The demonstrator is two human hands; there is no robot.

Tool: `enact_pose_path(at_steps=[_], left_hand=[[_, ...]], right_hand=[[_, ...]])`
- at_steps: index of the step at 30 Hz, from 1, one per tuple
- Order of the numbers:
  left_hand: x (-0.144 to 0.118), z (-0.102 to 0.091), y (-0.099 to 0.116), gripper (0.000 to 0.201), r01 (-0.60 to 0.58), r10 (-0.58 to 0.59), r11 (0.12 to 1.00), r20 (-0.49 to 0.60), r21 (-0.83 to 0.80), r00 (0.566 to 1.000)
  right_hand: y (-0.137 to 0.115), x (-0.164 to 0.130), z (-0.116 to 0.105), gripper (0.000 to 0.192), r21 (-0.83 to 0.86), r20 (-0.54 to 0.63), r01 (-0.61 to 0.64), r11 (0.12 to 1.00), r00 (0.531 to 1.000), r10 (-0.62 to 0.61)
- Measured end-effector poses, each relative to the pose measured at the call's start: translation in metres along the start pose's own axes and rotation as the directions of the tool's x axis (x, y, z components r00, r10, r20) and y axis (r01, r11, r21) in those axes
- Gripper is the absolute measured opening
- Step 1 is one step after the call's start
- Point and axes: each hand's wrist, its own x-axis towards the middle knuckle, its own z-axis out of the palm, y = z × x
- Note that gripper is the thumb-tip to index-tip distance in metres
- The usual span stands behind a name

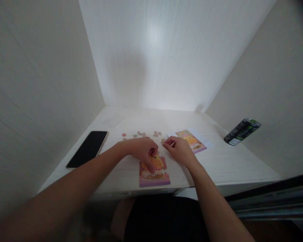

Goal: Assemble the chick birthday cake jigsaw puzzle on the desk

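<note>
A partly assembled jigsaw puzzle [155,178] lies near the table's front edge, showing a yellow-orange figure over a pink and purple ground. My left hand [142,149] is over its upper left part, with the thumb down on the picture and the other fingers curled, a gap between them. To the right, my right hand [178,149] pinches a small pale puzzle piece [163,140] between thumb and forefinger, just above the table. Beneath and beyond that hand lies a reference picture [192,141] with the same yellow figure. My left hand partly hides the puzzle's upper edge.
Loose puzzle pieces [140,134] are scattered behind my hands, with a small cluster [156,133] nearer the middle and a reddish piece [124,134] at left. A black phone [88,149] lies on the left. A dark can [242,131] stands at right. Pale walls enclose the table.
</note>
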Motion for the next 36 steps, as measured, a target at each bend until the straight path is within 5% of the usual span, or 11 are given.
enact_pose_path(at_steps=[3, 11, 18, 22, 27, 36], left_hand=[[0.0, -0.001, 0.0, 0.055, 0.007, -0.007, 1.0, 0.005, 0.001, 1.0], [0.001, 0.001, -0.004, 0.05, -0.019, 0.018, 0.999, 0.013, 0.036, 1.0], [0.002, 0.002, -0.002, 0.056, -0.006, 0.006, 1.0, 0.005, 0.03, 1.0], [0.001, 0.0, 0.0, 0.058, -0.003, 0.003, 0.999, -0.003, 0.036, 1.0], [-0.001, 0.0, 0.001, 0.056, 0.005, -0.005, 1.0, 0.004, 0.025, 1.0], [0.001, -0.002, -0.006, 0.049, -0.061, 0.062, 0.998, -0.054, 0.025, 0.997]], right_hand=[[0.005, 0.019, 0.007, 0.013, -0.087, -0.133, -0.079, 0.993, 0.989, 0.067], [0.002, 0.038, 0.024, 0.021, -0.123, -0.087, -0.045, 0.991, 0.996, 0.034], [0.0, 0.04, 0.022, 0.027, 0.056, -0.046, 0.064, 0.996, 0.997, -0.062], [-0.001, 0.036, 0.012, 0.025, 0.325, -0.1, 0.091, 0.941, 0.993, -0.062], [0.009, 0.017, -0.003, 0.023, 0.611, 0.051, -0.017, 0.792, 0.998, -0.019], [0.013, 0.005, 0.005, 0.026, 0.484, 0.2, -0.11, 0.868, 0.98, 0.013]])
